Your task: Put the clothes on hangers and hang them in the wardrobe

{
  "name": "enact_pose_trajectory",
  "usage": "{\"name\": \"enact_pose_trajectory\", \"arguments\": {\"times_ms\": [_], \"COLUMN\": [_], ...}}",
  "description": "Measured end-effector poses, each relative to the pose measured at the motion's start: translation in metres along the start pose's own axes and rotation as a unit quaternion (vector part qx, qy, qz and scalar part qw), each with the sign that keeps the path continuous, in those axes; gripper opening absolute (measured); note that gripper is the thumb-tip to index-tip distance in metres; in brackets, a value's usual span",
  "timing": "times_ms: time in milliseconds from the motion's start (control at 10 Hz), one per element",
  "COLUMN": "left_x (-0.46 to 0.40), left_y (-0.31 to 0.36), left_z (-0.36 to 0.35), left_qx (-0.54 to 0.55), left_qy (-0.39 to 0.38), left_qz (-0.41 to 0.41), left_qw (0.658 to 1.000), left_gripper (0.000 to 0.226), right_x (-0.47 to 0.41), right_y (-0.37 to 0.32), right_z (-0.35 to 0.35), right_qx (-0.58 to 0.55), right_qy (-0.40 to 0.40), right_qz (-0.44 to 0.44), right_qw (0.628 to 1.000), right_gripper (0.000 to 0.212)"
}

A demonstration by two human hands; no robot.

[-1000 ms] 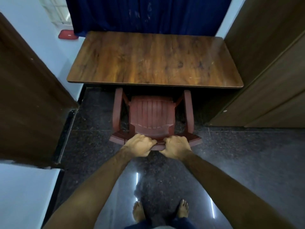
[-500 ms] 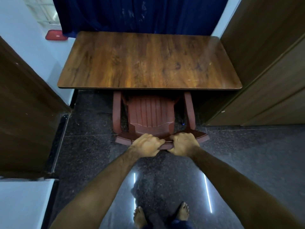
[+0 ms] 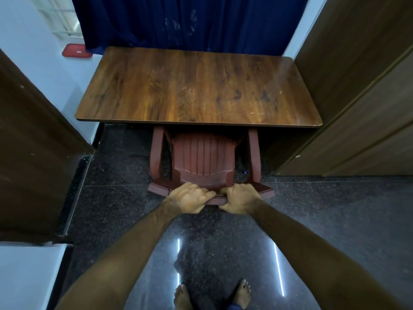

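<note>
The top of the red chair (image 3: 203,157), tucked under the table (image 3: 196,86), is gripped by the left hand (image 3: 188,198) and right hand (image 3: 240,199), side by side, arms stretched out.

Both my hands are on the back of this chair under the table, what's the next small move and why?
Probably ease the chair straight back: both the left hand and the right hand grip its top rail, and its seat sits tucked under the table.
</note>
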State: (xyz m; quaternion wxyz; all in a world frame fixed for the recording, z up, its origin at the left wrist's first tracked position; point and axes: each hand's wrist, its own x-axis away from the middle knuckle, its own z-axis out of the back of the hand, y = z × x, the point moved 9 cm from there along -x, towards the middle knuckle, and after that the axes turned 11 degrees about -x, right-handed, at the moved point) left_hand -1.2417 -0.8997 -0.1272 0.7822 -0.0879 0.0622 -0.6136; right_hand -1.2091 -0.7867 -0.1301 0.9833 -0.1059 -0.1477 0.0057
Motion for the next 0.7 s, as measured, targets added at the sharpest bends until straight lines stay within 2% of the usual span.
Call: {"name": "enact_pose_trajectory", "arguments": {"times_ms": [200, 400, 500, 600, 700], "left_x": [-0.004, 0.010, 0.026, 0.042, 0.051], "left_y": [0.002, -0.003, -0.008, -0.010, -0.013], "left_z": [0.007, 0.002, 0.006, 0.019, 0.049], "left_qx": [0.014, 0.063, 0.089, 0.133, 0.110], "left_qy": [-0.035, -0.099, -0.111, -0.096, -0.089], "left_qz": [0.028, 0.139, 0.175, 0.196, 0.207], "left_qw": [0.999, 0.983, 0.974, 0.967, 0.968], "left_gripper": [0.036, 0.036, 0.035, 0.051, 0.061], "right_x": [-0.001, 0.014, 0.030, 0.046, 0.063], "right_y": [0.001, 0.004, 0.005, 0.002, -0.007], "right_z": [-0.003, -0.007, 0.006, 0.019, 0.038], "right_qx": [0.006, -0.038, -0.040, -0.029, -0.019], "right_qy": [-0.014, -0.115, -0.121, -0.115, -0.121], "right_qz": [-0.026, -0.103, -0.090, -0.081, -0.096], "right_qw": [1.000, 0.987, 0.988, 0.990, 0.988], "right_gripper": [0.049, 0.055, 0.054, 0.048, 0.048]}}
